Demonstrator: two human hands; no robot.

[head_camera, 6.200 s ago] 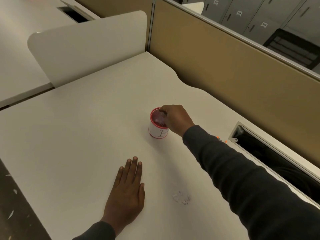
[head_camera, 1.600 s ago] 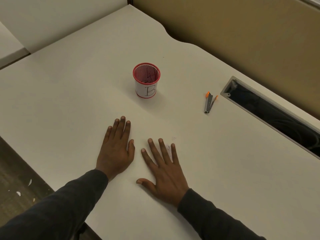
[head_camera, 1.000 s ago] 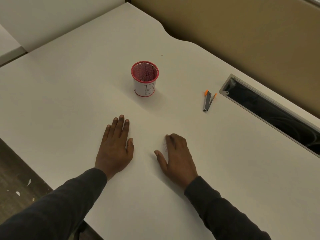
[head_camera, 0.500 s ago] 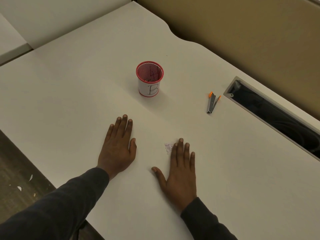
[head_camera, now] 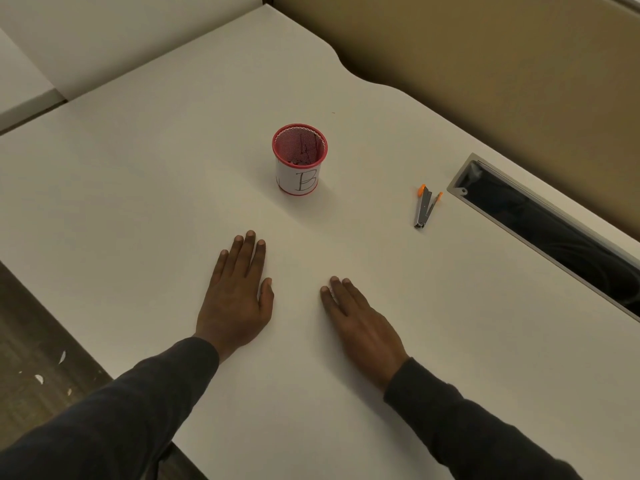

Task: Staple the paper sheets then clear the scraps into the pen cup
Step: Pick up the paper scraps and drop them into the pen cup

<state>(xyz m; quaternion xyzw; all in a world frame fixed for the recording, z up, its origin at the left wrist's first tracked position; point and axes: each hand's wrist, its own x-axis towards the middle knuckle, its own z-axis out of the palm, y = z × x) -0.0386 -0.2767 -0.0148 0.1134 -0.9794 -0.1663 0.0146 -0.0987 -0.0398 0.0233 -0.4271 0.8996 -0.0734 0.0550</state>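
Note:
A red mesh pen cup [head_camera: 300,159] with a white label marked "B" stands upright on the white desk [head_camera: 138,174], with paper scraps inside it. My left hand [head_camera: 239,292] lies flat on the desk, fingers straight, below and left of the cup. My right hand [head_camera: 360,323] rests palm down to its right, fingers pointing up-left and pressed on the desk. The small scrap seen earlier is hidden under those fingers. A small grey stapler [head_camera: 426,209] with orange tips lies right of the cup. No paper sheets are in view.
A long open cable slot [head_camera: 540,230] with a grey frame runs along the desk's right side. A tan partition wall [head_camera: 485,64] stands behind the desk. The desk's near-left edge drops to a dark floor [head_camera: 38,348] with white flecks.
My right hand has slid left and turned, so its fingers now cover the small scrap that lay beside them half a second ago. The left hand, cup and stapler stay put.

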